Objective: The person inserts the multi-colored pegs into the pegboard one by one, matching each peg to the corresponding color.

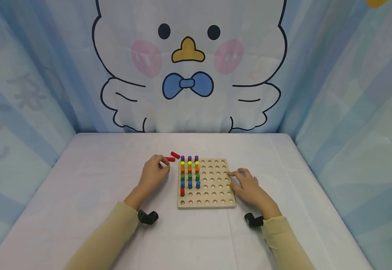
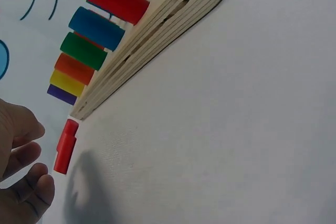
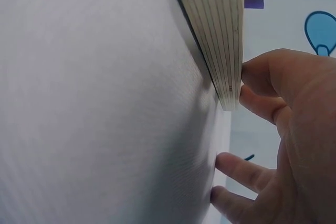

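My left hand (image 1: 154,173) is just left of two loose red pegs (image 1: 175,155) lying at the far left corner of a wooden pegboard (image 1: 209,205). In the left wrist view, a gap shows between its thumb and fingers, with nothing held and the red pegs (image 2: 65,148) beyond the fingertips. My right hand (image 1: 248,186) touches the board's right edge with thumb and a finger; other fingertips rest on the table. Three columns of purple, yellow, orange, green and blue pegs (image 1: 190,177) stand at the board's left. One red peg (image 1: 182,192) stands nearer me in the leftmost column.
Bare holes (image 1: 217,179) cover the board's right side and nearest row. A white cloth (image 1: 196,240) covers the table. Each wrist carries a small black camera (image 1: 147,217). Printed curtains (image 1: 189,112) hang behind and at both sides.
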Tool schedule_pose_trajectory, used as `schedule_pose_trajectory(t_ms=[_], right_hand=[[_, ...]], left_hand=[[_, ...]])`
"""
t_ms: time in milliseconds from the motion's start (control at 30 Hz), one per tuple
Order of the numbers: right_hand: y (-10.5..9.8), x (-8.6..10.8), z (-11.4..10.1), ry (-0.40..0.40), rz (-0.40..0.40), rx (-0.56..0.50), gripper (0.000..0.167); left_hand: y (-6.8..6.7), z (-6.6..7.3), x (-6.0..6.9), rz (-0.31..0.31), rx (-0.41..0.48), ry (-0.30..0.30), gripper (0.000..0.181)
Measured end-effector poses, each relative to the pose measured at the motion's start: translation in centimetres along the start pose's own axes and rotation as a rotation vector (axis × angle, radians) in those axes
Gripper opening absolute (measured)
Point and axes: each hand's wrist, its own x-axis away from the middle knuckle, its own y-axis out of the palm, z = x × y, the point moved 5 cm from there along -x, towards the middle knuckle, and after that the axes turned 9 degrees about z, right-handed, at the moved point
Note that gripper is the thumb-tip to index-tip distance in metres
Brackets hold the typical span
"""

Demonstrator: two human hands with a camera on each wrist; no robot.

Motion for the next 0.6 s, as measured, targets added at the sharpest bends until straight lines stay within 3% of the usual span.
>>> schedule_pose_trajectory(t_ms=[233,600], right_hand=[[0.0,0.0,-0.2,-0.004,-0.004,-0.021,0.043],[0.0,0.0,0.1,-0.009,0.003,-0.007,0.042]], left_hand=[[0.7,-1.0,-1.9,-0.006,-0.025,-0.047,0.014],[1.3,-2.2,-3.0,-0.019,-0.053,-0.084,0.024]])
